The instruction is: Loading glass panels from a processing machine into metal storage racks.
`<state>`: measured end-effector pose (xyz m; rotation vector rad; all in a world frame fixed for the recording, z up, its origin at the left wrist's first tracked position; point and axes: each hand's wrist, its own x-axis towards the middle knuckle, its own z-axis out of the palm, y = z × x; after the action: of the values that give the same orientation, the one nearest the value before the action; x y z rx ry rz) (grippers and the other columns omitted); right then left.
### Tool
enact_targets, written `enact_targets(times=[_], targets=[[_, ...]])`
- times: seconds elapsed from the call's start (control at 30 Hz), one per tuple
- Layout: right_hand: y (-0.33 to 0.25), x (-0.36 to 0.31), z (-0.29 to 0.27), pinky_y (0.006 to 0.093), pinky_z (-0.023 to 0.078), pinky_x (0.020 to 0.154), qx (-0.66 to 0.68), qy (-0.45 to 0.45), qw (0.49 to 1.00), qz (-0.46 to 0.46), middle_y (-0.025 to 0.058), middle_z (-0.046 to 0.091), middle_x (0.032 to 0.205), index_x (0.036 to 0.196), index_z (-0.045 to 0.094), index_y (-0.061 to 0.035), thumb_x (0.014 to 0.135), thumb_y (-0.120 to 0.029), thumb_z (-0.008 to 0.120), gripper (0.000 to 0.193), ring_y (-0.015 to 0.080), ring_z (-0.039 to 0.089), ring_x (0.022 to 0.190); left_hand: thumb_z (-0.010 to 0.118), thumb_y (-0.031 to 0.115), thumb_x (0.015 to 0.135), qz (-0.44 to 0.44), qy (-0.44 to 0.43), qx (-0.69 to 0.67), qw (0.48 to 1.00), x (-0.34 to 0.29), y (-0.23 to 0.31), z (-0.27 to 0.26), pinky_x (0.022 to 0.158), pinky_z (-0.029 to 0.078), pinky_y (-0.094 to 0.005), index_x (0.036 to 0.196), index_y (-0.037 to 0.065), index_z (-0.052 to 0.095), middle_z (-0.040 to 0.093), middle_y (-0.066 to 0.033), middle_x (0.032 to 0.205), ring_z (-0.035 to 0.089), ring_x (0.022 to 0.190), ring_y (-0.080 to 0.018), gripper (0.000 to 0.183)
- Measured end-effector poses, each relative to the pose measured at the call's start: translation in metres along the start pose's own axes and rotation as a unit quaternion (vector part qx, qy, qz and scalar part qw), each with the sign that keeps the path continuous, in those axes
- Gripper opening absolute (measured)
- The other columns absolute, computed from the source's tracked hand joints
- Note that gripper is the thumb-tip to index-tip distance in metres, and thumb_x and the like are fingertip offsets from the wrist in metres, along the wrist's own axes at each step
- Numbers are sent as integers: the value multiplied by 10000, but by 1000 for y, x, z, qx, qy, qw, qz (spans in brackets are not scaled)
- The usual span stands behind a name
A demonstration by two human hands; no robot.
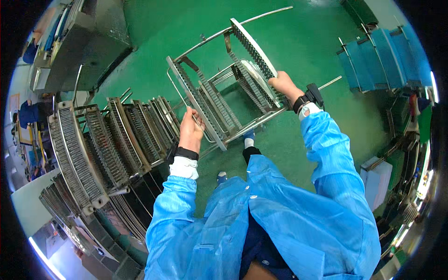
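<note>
In front of me stands a metal rack cart with toothed slotted bars along its upper sides and more inside its tubular frame. My right hand is closed on the near end of its right slotted bar. At the left side my left hand is closed around a thin bent metal rod, which runs alongside the left slotted bar. Whether that rod is fixed to the cart, I cannot tell. Some pale flat pieces show inside the right part of the frame.
Close on my left, a row of similar slotted metal racks stands packed together. Beyond it is a large grey metal cabinet. Blue panels on rods stand far right, with pale boards nearer. The floor is green.
</note>
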<state>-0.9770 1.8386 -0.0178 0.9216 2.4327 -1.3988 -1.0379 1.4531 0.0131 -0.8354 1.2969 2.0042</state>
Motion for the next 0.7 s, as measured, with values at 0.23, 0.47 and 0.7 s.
enact_targets(times=[0.23, 0.47, 0.7], targets=[[-1, 76, 0, 396, 480, 749, 48, -129, 983, 118, 151, 638, 957, 1098, 603, 73, 758, -180, 638, 425, 248, 619, 855, 508, 378, 1006, -57, 22, 5, 998, 67, 24, 36, 639, 392, -330, 885, 163, 543, 519, 49, 714, 455, 632, -142, 249], [-18, 90, -18, 388, 498, 748, 34, -186, 964, 188, 200, 639, 1064, 1135, 568, 120, 741, -212, 659, 523, 281, 630, 863, 512, 377, 1001, -63, 48, -35, 996, 86, -15, 40, 554, 360, -321, 878, 167, 529, 489, 52, 682, 437, 602, -140, 244], [29, 102, 56, 444, 512, 871, -105, -137, 978, 117, 336, 651, 1014, 1013, 658, 116, 725, -283, 630, 492, 447, 649, 992, 452, 360, 1030, -84, 108, 61, 989, 125, -46, -33, 582, 414, -337, 886, 158, 527, 510, 60, 746, 479, 638, -135, 259]])
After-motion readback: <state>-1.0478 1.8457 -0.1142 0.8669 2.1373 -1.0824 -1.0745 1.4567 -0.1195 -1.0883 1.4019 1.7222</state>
